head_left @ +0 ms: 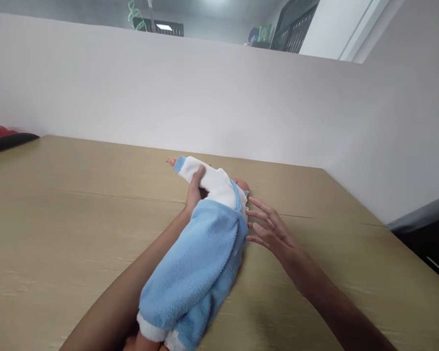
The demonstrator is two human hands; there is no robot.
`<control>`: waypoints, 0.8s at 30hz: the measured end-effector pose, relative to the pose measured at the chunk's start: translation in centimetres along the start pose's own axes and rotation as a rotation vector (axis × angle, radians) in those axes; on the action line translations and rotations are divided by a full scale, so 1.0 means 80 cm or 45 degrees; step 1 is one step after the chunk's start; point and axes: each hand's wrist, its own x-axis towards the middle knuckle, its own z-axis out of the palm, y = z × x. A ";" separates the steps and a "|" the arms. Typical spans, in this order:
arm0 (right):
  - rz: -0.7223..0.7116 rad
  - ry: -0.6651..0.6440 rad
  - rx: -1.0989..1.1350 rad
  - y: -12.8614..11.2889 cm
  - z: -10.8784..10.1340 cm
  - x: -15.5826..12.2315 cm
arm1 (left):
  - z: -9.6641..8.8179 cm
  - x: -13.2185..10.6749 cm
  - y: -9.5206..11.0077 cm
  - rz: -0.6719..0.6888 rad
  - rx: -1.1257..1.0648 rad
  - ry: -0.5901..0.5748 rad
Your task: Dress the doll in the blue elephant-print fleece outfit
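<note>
A baby doll (219, 190) lies on its side on the wooden table, feet toward me and head at the far end. It wears a white top with blue cuffs and fluffy blue trousers (193, 263) with white hems. My left hand (195, 187) is closed around the doll's white-sleeved upper arm, thumb on top; its other fingers are hidden behind the doll. Just right of the doll's back, my right hand (269, 226) has its fingers spread. Its fingertips are at or very near the clothing; whether they touch I cannot tell. Most of the doll's head is hidden.
The wooden table (76, 209) reaches to a white wall (168, 92) at the back. A red and black item (7, 139) sits at the far left edge. Beyond the table's right edge is a dark object (428, 229). An opening above the wall shows another room.
</note>
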 end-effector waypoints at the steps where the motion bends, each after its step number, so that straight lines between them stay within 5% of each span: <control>1: 0.087 -0.021 0.060 -0.006 -0.003 0.000 | 0.009 -0.006 0.003 0.025 0.037 -0.034; 6: 0.414 -0.067 0.365 -0.034 -0.027 -0.018 | 0.052 -0.049 0.025 0.094 0.686 -0.381; 10: 0.396 -0.170 0.492 -0.045 -0.051 -0.044 | 0.075 -0.075 0.027 0.375 1.166 -0.862; 14: 0.273 -0.004 0.300 -0.030 -0.070 -0.052 | 0.095 -0.090 0.014 0.583 1.498 -1.147; 20: 0.075 0.168 0.012 0.001 -0.094 -0.068 | 0.099 -0.110 0.026 0.362 1.482 -1.113; 24: -0.054 0.278 -0.069 0.016 -0.101 -0.077 | 0.052 -0.112 0.031 0.162 1.566 -0.734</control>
